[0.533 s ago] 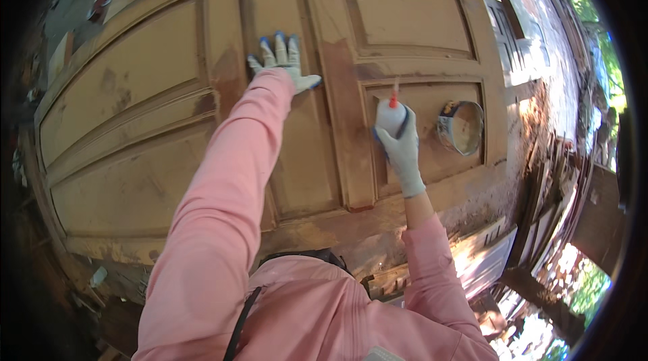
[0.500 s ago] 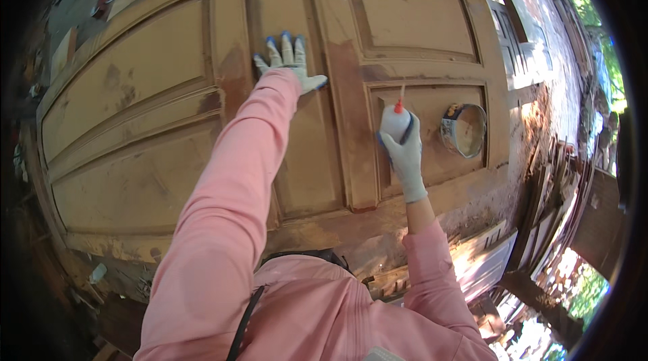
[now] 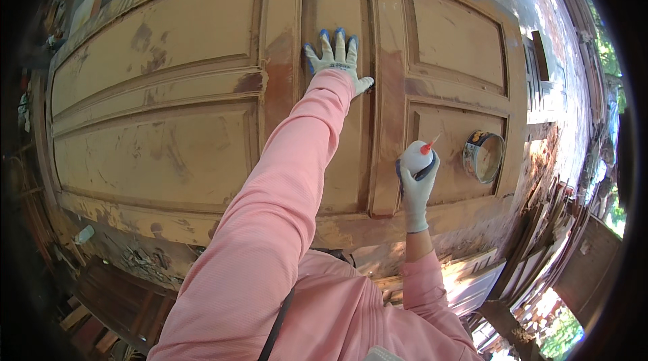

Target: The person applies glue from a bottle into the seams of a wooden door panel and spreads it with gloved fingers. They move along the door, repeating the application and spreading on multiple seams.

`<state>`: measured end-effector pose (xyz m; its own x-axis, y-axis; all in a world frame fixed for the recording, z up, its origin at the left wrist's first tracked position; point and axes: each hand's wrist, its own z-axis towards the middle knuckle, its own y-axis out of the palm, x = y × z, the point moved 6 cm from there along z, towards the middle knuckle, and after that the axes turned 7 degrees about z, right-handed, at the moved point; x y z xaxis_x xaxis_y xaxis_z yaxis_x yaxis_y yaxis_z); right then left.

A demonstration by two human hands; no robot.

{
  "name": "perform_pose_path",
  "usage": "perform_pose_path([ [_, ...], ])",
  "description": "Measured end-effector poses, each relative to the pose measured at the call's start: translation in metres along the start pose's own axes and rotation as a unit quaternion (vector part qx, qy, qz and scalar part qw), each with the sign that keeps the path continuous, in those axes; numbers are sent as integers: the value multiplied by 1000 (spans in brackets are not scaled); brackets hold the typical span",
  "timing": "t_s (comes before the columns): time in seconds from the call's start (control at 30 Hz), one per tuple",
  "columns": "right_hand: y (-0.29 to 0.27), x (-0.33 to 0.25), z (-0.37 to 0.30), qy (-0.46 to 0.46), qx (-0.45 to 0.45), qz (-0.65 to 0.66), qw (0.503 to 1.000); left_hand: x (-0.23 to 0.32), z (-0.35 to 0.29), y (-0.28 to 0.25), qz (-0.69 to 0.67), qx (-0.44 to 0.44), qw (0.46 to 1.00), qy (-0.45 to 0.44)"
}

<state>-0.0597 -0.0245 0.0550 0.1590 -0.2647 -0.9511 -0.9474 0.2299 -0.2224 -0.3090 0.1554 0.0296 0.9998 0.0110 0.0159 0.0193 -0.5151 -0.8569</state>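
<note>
A brown panelled wooden door [image 3: 324, 229] lies flat before me. My left hand [image 3: 337, 61], in a pale glove with blue fingertips, rests palm down on its narrow middle panel, fingers spread and holding nothing. My right hand [image 3: 418, 189], gloved alike, is wrapped round a white squeeze bottle [image 3: 414, 157] with a red cap and a thin, pale nozzle. The bottle is above the left edge of the door's near right panel, its nozzle slanting up and to the right. To the right of it, a round open tin [image 3: 483, 156] with a dark printed side is on that panel.
Planks and wooden frames [image 3: 560, 233] are stacked at the right. A dark slatted wooden piece [image 3: 125, 300] is at the lower left, near a small pale bottle [image 3: 84, 234]. Wood scraps [image 3: 88, 10] lie beyond the door's far left corner.
The view has shifted, so the door appears further right. My right hand has come slightly nearer to me with the bottle, whose nozzle now leans right. My left hand remains on the middle panel.
</note>
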Motion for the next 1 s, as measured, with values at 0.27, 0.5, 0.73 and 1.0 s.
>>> perform_pose_path([
  [0.27, 3, 10, -62, 26, 35, 51, 998, 0, -3, 1, -15, 20, 1000, 3],
  [0.5, -45, 29, -129, 36, 79, 10, 996, 2, 2, 4, -17, 38, 999, 7],
  [0.73, -137, 39, -183, 23, 204, -14, 978, 1, 8, 7, 38, 27, 999, -26],
  [1.0, -214, 54, -216, 66, 309, 65, 947, 3, 12, 13, 75, 49, 994, -67],
])
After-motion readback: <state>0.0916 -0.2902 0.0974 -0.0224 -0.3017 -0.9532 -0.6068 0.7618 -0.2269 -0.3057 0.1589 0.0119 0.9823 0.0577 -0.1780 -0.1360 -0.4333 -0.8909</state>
